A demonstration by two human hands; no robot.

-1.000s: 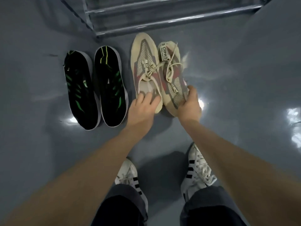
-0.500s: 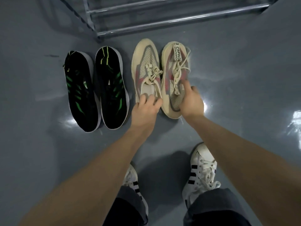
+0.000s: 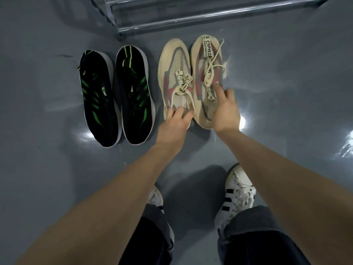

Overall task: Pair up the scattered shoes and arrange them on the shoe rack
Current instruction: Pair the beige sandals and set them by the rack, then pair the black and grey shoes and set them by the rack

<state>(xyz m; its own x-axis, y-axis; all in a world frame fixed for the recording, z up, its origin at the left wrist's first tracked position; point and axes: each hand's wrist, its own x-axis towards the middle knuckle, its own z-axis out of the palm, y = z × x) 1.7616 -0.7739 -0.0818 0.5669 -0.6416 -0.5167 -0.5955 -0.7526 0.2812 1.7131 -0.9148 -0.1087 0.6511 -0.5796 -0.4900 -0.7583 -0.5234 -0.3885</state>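
The left hand [image 3: 176, 122] curls its fingers over the heel collar of the left beige shoe [image 3: 176, 81], gripping the rim at the back of the opening, knuckles up. The right hand [image 3: 225, 111] lies on the heel end of the right beige shoe [image 3: 207, 73], its forefinger stretched forward onto the mesh beside the laces; whether the other fingers close round the heel edge or only rest there cannot be told.

Both bare forearms reach forward from the lower corners and draw together toward the pair. Below them stand the person's own white sneakers [image 3: 238, 194] with black stripes, under dark trouser cuffs.

The two beige shoes lie side by side on the grey floor [image 3: 286, 92], touching along their inner edges, toes pointing away. Just to their left, a narrow strip of floor apart, sits the black and green pair [image 3: 116, 96], also side by side with toes away. Open floor spreads wide to the right of the beige pair and to the left of the black one.

Beyond the toes, near but not touching, stands the shoe rack [image 3: 191, 18], its metal bars crossing the top and its corner leg meeting the floor between the two pairs.
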